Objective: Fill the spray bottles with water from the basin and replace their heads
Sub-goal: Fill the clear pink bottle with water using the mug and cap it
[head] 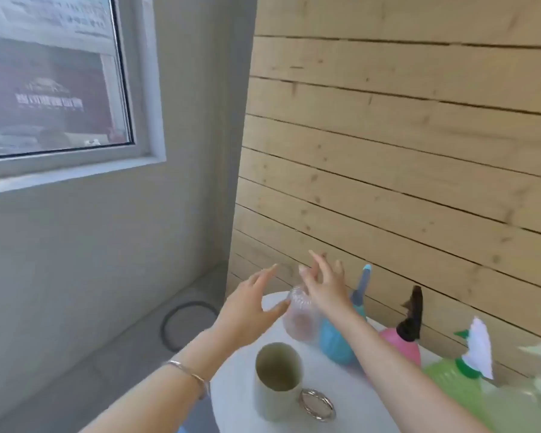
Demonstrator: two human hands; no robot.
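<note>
A clear pinkish bottle [300, 318] with no head stands at the far edge of the white table [241, 398]. My left hand [250, 310] hovers just left of it with fingers spread, the thumb close to its neck. My right hand [322, 282] is above and behind the bottle, fingers straight and holding nothing. To the right a row of spray bottles lines the wall: a blue one [338, 339] with a blue-grey head, a pink one [403, 342] with a dark head, and a green one [447, 376] with a white and green head.
A pale green cup [277, 381] stands near me on the table, with a small round metal strainer [317, 404] beside it. The wooden plank wall [403, 151] runs close behind the bottles. A dark ring [185, 320] lies on the floor to the left. No basin shows.
</note>
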